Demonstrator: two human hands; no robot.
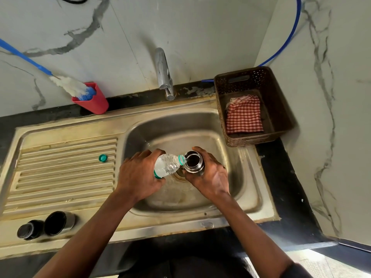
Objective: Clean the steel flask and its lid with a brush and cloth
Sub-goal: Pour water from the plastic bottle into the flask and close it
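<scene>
Left grip (140,173) curls round a water bottle (167,165) tipped to pour into the steel flask (192,167) — right grip (210,177) clasps it upright over the sink (230,141), likely to catch spills

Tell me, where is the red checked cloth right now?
In the head view, the cloth lies inside the brown basket in the back right corner, just right of the sink and the tap.
</scene>
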